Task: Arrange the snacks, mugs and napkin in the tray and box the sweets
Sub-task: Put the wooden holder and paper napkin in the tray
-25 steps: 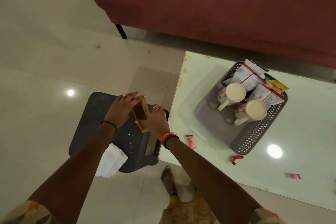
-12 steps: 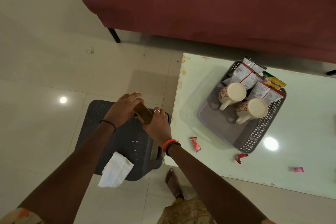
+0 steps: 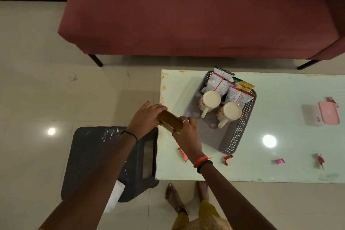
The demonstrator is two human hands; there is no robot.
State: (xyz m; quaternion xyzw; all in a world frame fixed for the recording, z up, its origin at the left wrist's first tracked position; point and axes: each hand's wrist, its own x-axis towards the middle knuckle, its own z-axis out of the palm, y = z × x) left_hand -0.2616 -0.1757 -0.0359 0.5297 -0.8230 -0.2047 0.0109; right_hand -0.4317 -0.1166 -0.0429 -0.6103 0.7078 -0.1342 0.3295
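Note:
Both hands hold a brown wooden box (image 3: 170,120) over the table's left edge: my left hand (image 3: 145,117) grips its far end, my right hand (image 3: 187,132) its near end. The grey perforated tray (image 3: 235,136) sits on the pale table (image 3: 280,132), holding two cream mugs (image 3: 210,100) (image 3: 230,111) and several snack packets (image 3: 222,85). Wrapped sweets lie loose on the table: a red one (image 3: 183,155) by my right wrist, another red one (image 3: 227,159), a pink one (image 3: 279,161) and a red one (image 3: 320,160) farther right. A white napkin (image 3: 114,197) lies on the stool, partly hidden by my left arm.
A dark plastic stool (image 3: 97,155) stands left of the table. A pink case (image 3: 328,115) lies at the table's right. A red sofa (image 3: 196,15) runs along the far side. My bare feet (image 3: 173,196) stand at the table's near edge.
Both hands carried the wooden box from above the stool rightward to the table's left edge. The view swung right and up, showing more of the table and sofa.

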